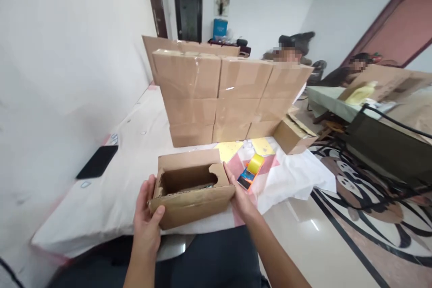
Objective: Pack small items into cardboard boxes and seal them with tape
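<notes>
A small open cardboard box [194, 202] rests at the near edge of a white-covered surface [111, 202], its top flaps partly folded in over a dark interior. My left hand [146, 220] grips its left end, thumb over the front corner. My right hand [238, 195] presses flat against its right side, fingers pointing away from me. A tape dispenser with a yellow roll [251, 170] lies just right of my right hand.
A wall of sealed cardboard boxes [229, 99] stands behind, with one tilted box [294, 135] at its right. A black phone [97, 162] lies at left. Two people sit beyond, near a table [324, 99] with a yellow bottle [362, 93]. A dark chair [388, 148] stands at right.
</notes>
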Demonstrator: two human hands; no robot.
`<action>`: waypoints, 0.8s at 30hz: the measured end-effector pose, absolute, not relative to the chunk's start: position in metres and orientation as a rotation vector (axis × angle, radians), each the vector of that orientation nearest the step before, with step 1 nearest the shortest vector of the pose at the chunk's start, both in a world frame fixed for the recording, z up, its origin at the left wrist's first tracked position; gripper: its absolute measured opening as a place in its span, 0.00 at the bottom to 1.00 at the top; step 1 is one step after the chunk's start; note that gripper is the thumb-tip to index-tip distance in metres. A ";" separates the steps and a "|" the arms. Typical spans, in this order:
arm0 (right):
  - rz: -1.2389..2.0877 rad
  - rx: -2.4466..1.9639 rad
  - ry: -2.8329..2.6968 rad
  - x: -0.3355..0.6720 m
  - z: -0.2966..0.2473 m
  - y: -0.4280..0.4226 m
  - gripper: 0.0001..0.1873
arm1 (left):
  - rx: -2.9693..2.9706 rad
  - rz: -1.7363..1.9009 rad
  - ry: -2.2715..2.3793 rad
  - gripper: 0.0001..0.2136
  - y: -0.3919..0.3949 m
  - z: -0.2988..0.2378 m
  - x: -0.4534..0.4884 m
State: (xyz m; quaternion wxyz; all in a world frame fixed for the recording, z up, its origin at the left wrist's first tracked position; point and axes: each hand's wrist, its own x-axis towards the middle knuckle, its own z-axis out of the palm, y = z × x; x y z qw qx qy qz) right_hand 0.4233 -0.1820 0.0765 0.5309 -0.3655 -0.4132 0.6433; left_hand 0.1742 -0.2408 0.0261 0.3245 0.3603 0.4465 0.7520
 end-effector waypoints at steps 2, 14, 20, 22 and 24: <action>1.505 -0.812 -0.862 0.416 0.075 -0.175 0.39 | 0.925 1.913 1.144 0.34 -0.235 0.034 0.177; 1.453 -0.851 -1.025 0.431 0.066 -0.145 0.34 | 1.217 1.859 1.543 0.32 -0.236 0.048 0.192; 1.146 -0.757 -1.287 0.442 0.061 -0.178 0.27 | 2.290 1.293 1.822 0.22 -0.235 0.078 0.197; 0.992 -0.859 -1.382 0.461 0.059 -0.182 0.26 | 2.557 1.014 1.788 0.19 -0.240 0.081 0.205; 0.729 -1.042 -1.255 0.484 0.054 -0.179 0.27 | 2.682 0.855 1.769 0.25 -0.244 0.081 0.211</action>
